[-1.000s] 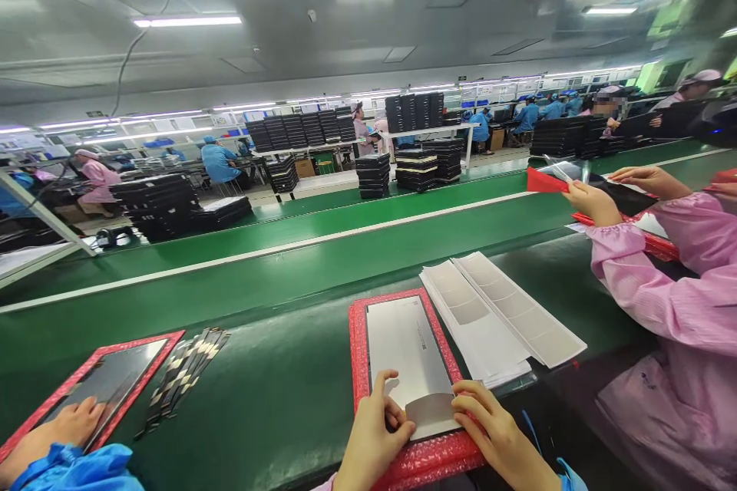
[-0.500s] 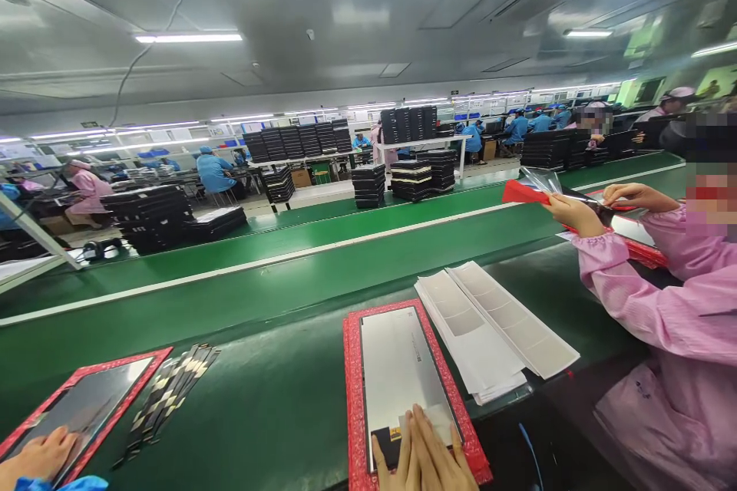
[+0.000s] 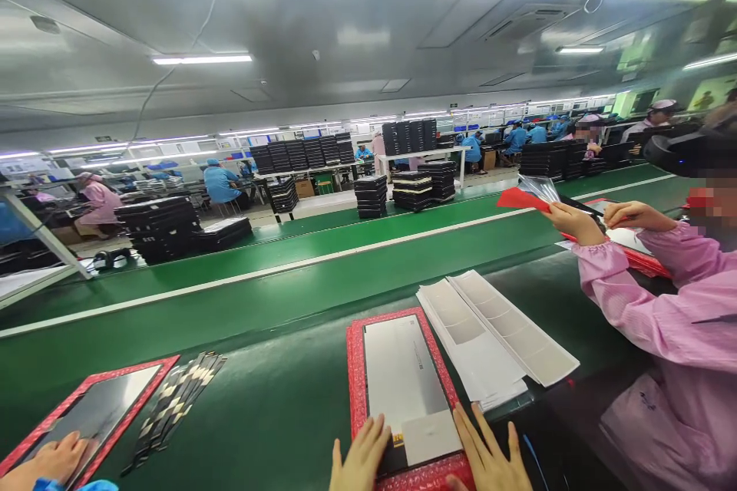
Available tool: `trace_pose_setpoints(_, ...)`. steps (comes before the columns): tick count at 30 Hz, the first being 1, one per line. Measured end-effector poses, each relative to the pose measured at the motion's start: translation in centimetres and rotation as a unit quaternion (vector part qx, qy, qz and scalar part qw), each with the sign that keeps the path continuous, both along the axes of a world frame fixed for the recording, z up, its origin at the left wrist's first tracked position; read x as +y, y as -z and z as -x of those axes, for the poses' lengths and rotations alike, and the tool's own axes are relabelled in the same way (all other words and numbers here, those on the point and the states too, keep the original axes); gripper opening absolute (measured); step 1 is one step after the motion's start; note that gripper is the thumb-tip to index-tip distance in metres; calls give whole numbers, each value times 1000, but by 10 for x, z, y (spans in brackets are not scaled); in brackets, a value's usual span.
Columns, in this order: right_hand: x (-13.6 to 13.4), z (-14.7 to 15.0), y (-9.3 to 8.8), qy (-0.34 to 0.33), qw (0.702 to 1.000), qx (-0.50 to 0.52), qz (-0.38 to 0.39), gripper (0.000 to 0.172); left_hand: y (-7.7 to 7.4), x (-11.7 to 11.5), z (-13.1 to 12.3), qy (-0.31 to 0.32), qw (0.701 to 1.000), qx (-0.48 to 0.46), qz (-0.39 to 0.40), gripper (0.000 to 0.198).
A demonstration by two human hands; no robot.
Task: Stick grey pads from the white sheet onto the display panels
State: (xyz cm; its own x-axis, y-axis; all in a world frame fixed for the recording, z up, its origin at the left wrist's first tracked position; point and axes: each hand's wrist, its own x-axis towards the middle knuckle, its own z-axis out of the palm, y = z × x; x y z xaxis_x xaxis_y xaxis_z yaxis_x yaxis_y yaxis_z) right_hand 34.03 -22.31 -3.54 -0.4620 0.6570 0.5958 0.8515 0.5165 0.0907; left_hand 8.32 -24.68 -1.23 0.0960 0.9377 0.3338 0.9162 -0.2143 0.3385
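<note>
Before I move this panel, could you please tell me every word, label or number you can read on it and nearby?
Printing on the silver display panel: too small to read.
Small yellow label near its lower end: too small to read.
Signs along the far wall: too blurred to read.

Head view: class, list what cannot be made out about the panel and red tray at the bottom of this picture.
Head view:
Lettering on the silver rectangular display panel: too small to read.
Small yellow label at its lower end: too small to read.
Near end of the red padded tray: cut off by the bottom edge, partly covered by the left hand and right hand.
</note>
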Motion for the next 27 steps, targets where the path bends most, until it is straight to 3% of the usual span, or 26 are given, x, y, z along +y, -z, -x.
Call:
trace_pose_setpoints(3,-1,-1,-2,21,999,22,24,74,-25,14,25,-44,981,-184,46,46)
trace_pose_setpoints(6,-1,3,-5,33,998,29,44,75,-42,28,30,-111,940,-307,96,50)
trace_pose_setpoints(11,1,6,-5,22,999,29,36,72,-45,40,23,-141,921,-346,111,43)
trace_pose_setpoints(15,3,5,-1,11,1000,6,10,62,-41,45,25,-156,892,-409,112,58)
trace_pose_setpoints(21,6,5,-1,3,1000,5,12,53,-40,53,25,-142,908,-386,79,50)
trace_pose_setpoints(24,9,-3,-6,6,1000,18,22,51,-41,53,42,-154,901,-400,68,51)
trace_pose_setpoints(27,14,-16,-17,26,999,19,31,50,-40,46,85,-216,895,-385,58,51)
